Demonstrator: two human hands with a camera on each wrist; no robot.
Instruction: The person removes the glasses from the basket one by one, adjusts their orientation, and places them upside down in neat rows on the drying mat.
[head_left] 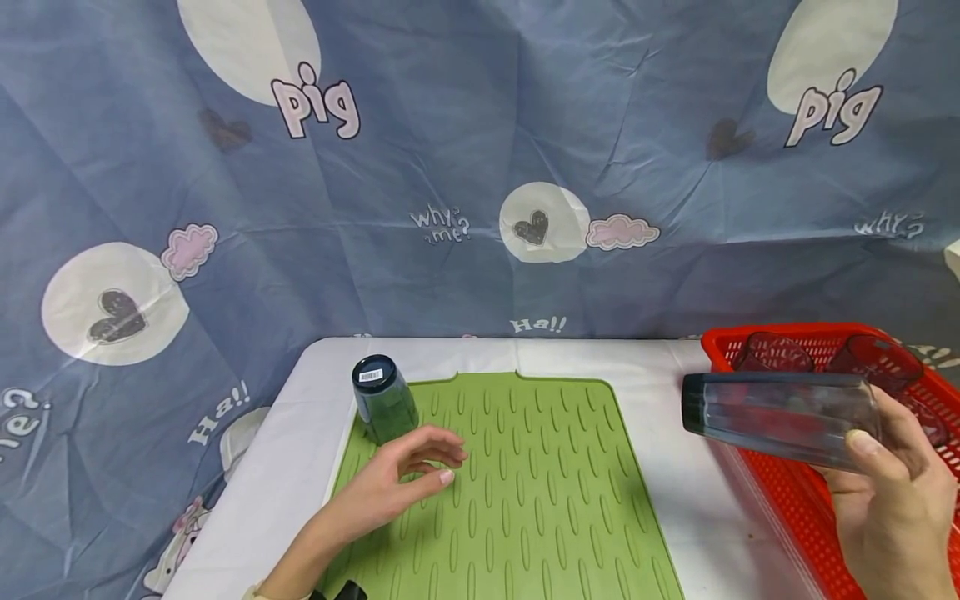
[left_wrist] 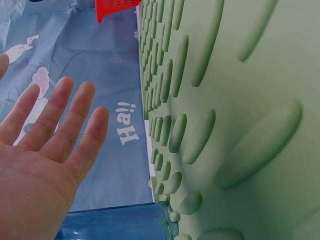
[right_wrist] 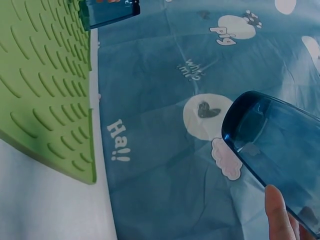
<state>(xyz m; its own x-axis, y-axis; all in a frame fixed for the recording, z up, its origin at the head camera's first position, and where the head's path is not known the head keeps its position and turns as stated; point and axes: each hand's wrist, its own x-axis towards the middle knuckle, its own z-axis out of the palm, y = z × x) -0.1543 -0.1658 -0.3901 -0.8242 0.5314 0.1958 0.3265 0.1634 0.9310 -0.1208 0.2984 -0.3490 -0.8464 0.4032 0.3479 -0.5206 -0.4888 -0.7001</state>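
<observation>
My right hand [head_left: 896,487] grips a clear blue-tinted drinking glass [head_left: 780,417] near its rim, tipped sideways with its thick dark base to the left, above the edge of the red basket. In the right wrist view the thumb [right_wrist: 277,212] lies along this glass [right_wrist: 275,140]. A second blue glass [head_left: 386,404] stands upside down at the back left of the green ridged mat [head_left: 525,500], a barcode sticker on its base. Just in front of it my left hand [head_left: 408,471] hovers over the mat, fingers relaxed and holding nothing.
The red perforated basket [head_left: 783,500] at the right holds several clear glasses [head_left: 873,362]. The mat lies on a white-covered table [head_left: 660,358]. Behind the table hangs a blue printed cloth [head_left: 450,283].
</observation>
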